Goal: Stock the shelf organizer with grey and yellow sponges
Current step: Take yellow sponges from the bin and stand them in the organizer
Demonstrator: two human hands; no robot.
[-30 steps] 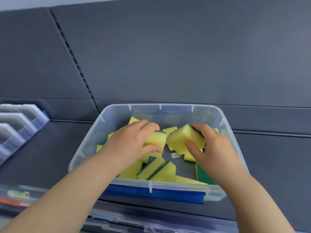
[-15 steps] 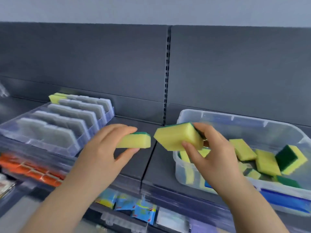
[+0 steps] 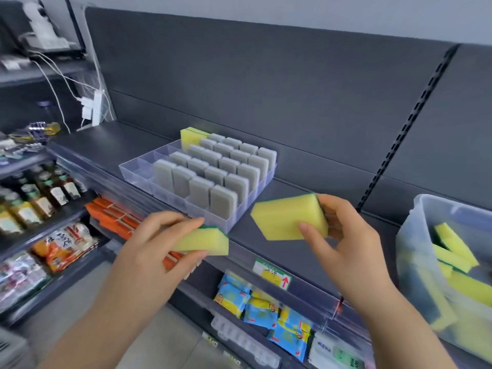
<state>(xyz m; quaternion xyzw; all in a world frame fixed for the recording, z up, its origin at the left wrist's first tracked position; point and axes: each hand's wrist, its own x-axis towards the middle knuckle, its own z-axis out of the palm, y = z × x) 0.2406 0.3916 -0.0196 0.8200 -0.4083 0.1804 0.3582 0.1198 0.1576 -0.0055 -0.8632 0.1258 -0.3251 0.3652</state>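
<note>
A clear shelf organizer [image 3: 138, 166] sits on the dark shelf, its right rows filled with several upright grey sponges [image 3: 223, 202]. One yellow sponge [image 3: 192, 137] stands at its far back; the left column looks empty. My left hand [image 3: 157, 246] grips a yellow sponge with a green backing [image 3: 205, 242] just in front of the organizer's near corner. My right hand [image 3: 343, 235] holds a second yellow sponge [image 3: 287, 215] to the right of the organizer, above the shelf edge.
A clear plastic bin [image 3: 426, 211] with several yellow-green sponges stands at the right on the same shelf [image 3: 111, 139]. Below are packaged goods, bottles and a price tag [image 3: 271, 274]. Cables and a power strip [image 3: 93, 107] hang at the back left.
Both hands lifted a sponge out of the bin and carried them leftward. The view swung left, so the organizer now sits in the middle and the bin at the right edge.
</note>
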